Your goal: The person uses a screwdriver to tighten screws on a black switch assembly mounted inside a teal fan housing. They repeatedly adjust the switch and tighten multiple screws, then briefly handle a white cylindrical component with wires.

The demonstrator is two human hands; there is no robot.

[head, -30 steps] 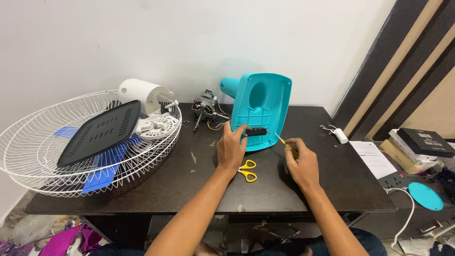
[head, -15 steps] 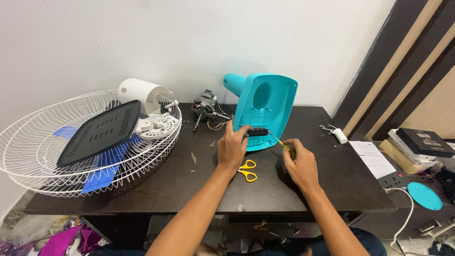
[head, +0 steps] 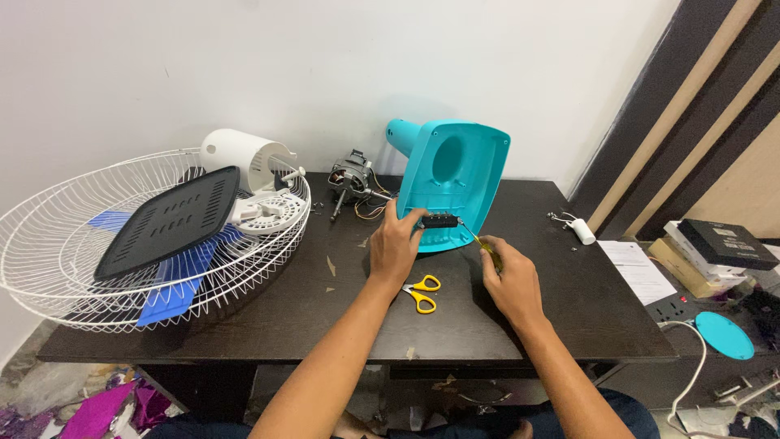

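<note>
A turquoise plastic fan base housing [head: 455, 175] stands tilted on the dark table [head: 325, 317], its hollow underside facing me. My left hand [head: 396, 248] presses a small black part [head: 439, 220] against the housing's lower edge. My right hand [head: 509, 280] grips a yellow-handled screwdriver [head: 484, 243], its tip pointing up-left into the black part. Yellow-handled scissors [head: 422, 293] lie on the table between my two hands.
A white wire fan guard [head: 106, 244] on the left holds a black grille panel [head: 166, 221], blue blades and a white hub. A white motor cover [head: 244, 157] and a bare motor [head: 351, 180] sit behind. A small white capacitor [head: 582, 231] lies right; boxes and papers beyond the table edge.
The turquoise housing has tipped slightly more upright and shifted right. Both hands stay on the black part and the screwdriver.
</note>
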